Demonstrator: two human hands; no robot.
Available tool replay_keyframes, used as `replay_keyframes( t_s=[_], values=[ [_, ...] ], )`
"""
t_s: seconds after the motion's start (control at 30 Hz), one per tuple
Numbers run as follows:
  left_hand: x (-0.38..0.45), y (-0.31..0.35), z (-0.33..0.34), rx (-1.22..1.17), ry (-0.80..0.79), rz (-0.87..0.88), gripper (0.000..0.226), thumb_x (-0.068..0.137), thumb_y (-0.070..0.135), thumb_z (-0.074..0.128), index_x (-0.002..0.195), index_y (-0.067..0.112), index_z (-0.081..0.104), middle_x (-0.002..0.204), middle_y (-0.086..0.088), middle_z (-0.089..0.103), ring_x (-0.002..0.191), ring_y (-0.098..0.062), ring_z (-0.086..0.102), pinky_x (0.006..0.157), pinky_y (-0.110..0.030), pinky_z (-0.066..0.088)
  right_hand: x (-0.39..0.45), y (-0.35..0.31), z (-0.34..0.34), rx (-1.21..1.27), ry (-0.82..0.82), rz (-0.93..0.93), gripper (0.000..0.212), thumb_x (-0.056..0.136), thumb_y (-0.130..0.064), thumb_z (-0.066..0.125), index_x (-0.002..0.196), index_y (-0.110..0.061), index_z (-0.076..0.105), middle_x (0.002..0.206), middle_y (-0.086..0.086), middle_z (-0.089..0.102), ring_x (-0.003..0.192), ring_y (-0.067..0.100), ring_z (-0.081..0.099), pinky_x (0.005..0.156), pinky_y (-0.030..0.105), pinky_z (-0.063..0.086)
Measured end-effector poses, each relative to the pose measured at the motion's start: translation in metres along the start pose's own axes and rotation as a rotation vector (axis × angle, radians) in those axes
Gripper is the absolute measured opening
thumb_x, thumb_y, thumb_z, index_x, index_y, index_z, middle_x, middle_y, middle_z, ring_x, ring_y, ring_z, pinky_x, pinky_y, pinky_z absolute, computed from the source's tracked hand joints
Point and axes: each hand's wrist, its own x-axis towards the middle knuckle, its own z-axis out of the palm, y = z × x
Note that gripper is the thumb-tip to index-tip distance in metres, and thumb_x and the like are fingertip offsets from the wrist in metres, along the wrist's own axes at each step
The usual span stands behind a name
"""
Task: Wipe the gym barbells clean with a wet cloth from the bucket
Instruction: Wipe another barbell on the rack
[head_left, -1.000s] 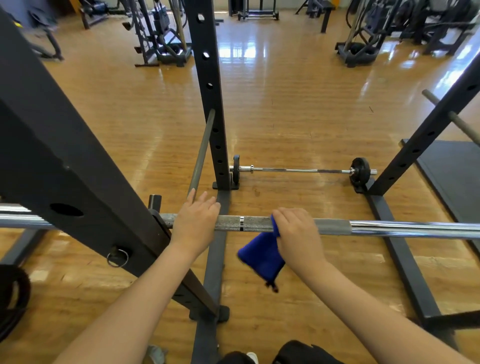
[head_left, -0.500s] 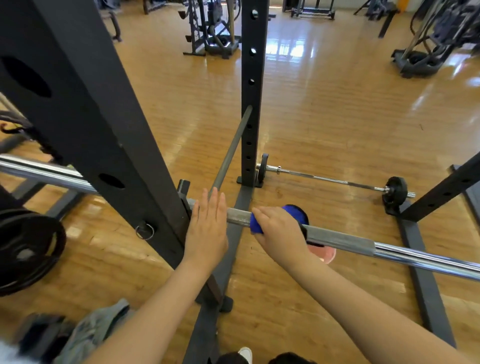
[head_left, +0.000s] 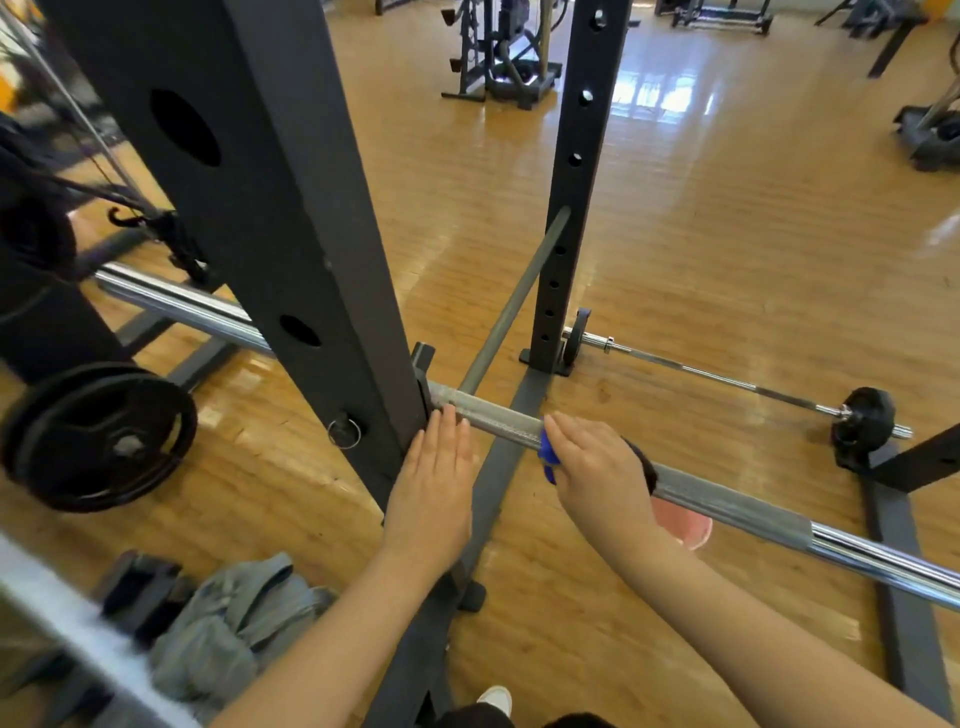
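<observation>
The blue cloth (head_left: 546, 457) has been carried along the barbell (head_left: 727, 506) toward the rack upright (head_left: 291, 249), and the view has swung left. The cloth is gripped round the bar by the right hand (head_left: 597, 467), just right of the upright; the left hand (head_left: 436, 488) is laid flat, fingers straight, against the bar beside it. The knurling is best wiped with firm, twisting strokes (grime lodges there). The pink bucket (head_left: 685, 525) is seen below the bar.

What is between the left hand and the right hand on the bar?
Head view: only a bare, rough grey stretch of the bar lies between the left hand and the right hand, which holds the blue cloth.
</observation>
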Motion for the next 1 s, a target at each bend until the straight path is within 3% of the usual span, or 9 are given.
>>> replay_keyframes(
  t_s=[0.07,0.17,0.33,0.57,0.63,0.7,0.77,0.87,1.0],
  values=[
    [-0.002,-0.001,-0.001,0.034,-0.023,0.032,0.069,0.1,0.02,0.03,0.134,-0.001,-0.026,0.153,-0.018,-0.022,0.144,-0.031,-0.013,0.109,-0.037,-0.014,0.03,-0.021,0.017,0.05,-0.03,-0.076,0.04,0.057,0.005,0.082,0.095,0.004,0.07,0.084,0.014,0.07,0.074,0.031,0.068,0.066,0.038,0.056],
    [-0.002,-0.003,-0.006,0.059,-0.066,0.041,0.067,0.1,0.021,0.027,0.133,-0.001,-0.026,0.155,-0.019,-0.017,0.144,-0.03,-0.014,0.109,-0.036,-0.015,0.059,-0.042,0.036,0.058,-0.107,-0.175,0.033,0.062,0.006,0.076,0.093,0.006,0.067,0.077,0.015,0.066,0.067,0.033,0.065,0.06,0.038,0.055],
    [-0.001,-0.007,-0.009,0.008,-0.062,0.039,0.066,0.1,0.016,0.029,0.14,0.001,-0.021,0.156,-0.017,-0.013,0.145,-0.027,-0.011,0.108,-0.034,-0.014,0.039,-0.022,0.024,-0.02,-0.121,-0.173,0.056,0.054,-0.002,0.087,0.108,-0.005,0.071,0.104,0.008,0.072,0.09,0.022,0.07,0.074,0.033,0.057],
    [-0.001,-0.001,-0.009,0.029,-0.121,0.001,0.074,0.098,0.023,0.035,0.142,-0.001,-0.021,0.155,-0.019,-0.017,0.144,-0.029,-0.015,0.108,-0.036,-0.017,0.037,-0.022,0.018,-0.03,-0.116,-0.169,0.061,0.043,0.003,0.09,0.102,0.0,0.072,0.101,0.012,0.072,0.091,0.026,0.07,0.077,0.037,0.056],
    [0.002,-0.002,-0.009,0.046,-0.141,0.011,0.074,0.098,0.026,0.034,0.142,-0.001,-0.019,0.156,-0.019,-0.014,0.145,-0.029,-0.013,0.11,-0.036,-0.016,0.063,-0.042,0.016,0.01,-0.224,-0.246,0.052,0.066,0.001,0.079,0.116,0.001,0.064,0.113,0.014,0.067,0.103,0.027,0.065,0.085,0.033,0.052],
    [0.004,-0.002,-0.012,0.037,-0.17,0.013,0.072,0.098,0.028,0.036,0.148,-0.001,-0.007,0.157,-0.018,-0.004,0.146,-0.029,-0.006,0.112,-0.036,-0.014,0.088,-0.056,0.018,0.027,-0.371,-0.276,0.04,0.09,-0.005,0.053,0.13,-0.006,0.051,0.127,0.009,0.056,0.114,0.026,0.054,0.088,0.03,0.043],
    [0.005,-0.003,-0.014,0.042,-0.188,0.01,0.073,0.097,0.03,0.039,0.149,-0.001,-0.003,0.157,-0.018,0.0,0.146,-0.029,-0.003,0.112,-0.035,-0.014,0.099,-0.059,0.02,0.053,-0.472,-0.26,0.043,0.094,-0.006,0.043,0.137,-0.011,0.042,0.134,0.005,0.049,0.119,0.024,0.05,0.087,0.029,0.042],
    [0.006,-0.003,-0.013,0.059,-0.186,0.017,0.074,0.097,0.025,0.037,0.146,-0.002,-0.011,0.156,-0.02,-0.008,0.145,-0.03,-0.009,0.106,-0.035,-0.02,0.093,-0.043,0.014,0.103,-0.568,-0.271,0.061,0.095,-0.003,0.041,0.151,-0.02,0.022,0.157,-0.005,0.023,0.14,0.015,0.029,0.106,0.028,0.036],
    [0.002,-0.006,-0.013,0.041,-0.186,0.049,0.074,0.096,0.022,0.032,0.135,-0.003,-0.027,0.154,-0.022,-0.018,0.143,-0.031,-0.017,0.105,-0.036,-0.021,0.078,-0.025,0.001,0.139,-0.614,-0.251,0.063,0.097,-0.003,0.04,0.152,-0.023,0.018,0.158,-0.011,0.014,0.143,0.009,0.017,0.112,0.024,0.024]
  ],
)
